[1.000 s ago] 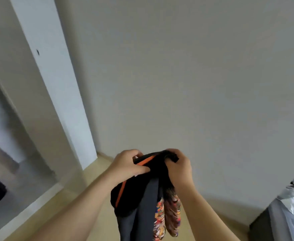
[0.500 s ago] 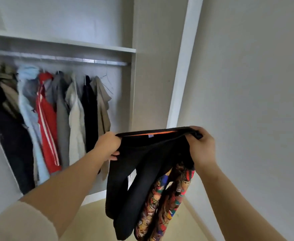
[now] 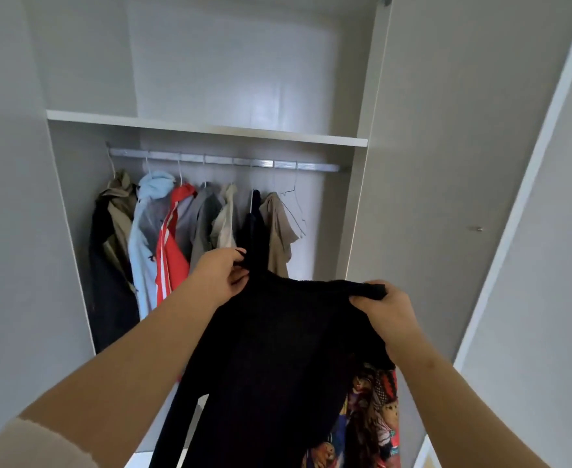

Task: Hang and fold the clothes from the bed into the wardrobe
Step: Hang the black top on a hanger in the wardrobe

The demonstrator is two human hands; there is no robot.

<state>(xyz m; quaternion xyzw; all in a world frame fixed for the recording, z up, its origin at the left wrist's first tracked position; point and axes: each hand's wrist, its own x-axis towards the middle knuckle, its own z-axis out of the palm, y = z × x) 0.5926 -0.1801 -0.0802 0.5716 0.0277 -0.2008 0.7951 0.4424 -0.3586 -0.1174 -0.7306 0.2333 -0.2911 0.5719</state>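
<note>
I hold a black garment [image 3: 271, 349] spread out in front of the open wardrobe. My left hand [image 3: 222, 275] pinches its top left edge and my right hand [image 3: 384, 309] grips its top right corner. A colourful patterned cloth [image 3: 372, 417] hangs behind the black garment at the lower right. The wardrobe rail [image 3: 224, 162] carries several hung clothes, among them a light blue one [image 3: 146, 231], a red one with white stripes [image 3: 170, 251] and a beige one [image 3: 278, 231]. An empty wire hanger [image 3: 294, 204] hangs at the rail's right end.
A white shelf [image 3: 207, 128] runs above the rail. The open wardrobe door [image 3: 446, 163] stands to the right and a grey side panel [image 3: 18, 197] to the left. A white frame edge [image 3: 531, 180] crosses the far right.
My view has swung from the wall to face the wardrobe squarely. Both hands have pulled apart and lifted, spreading the black garment wide in front of the hanging clothes.
</note>
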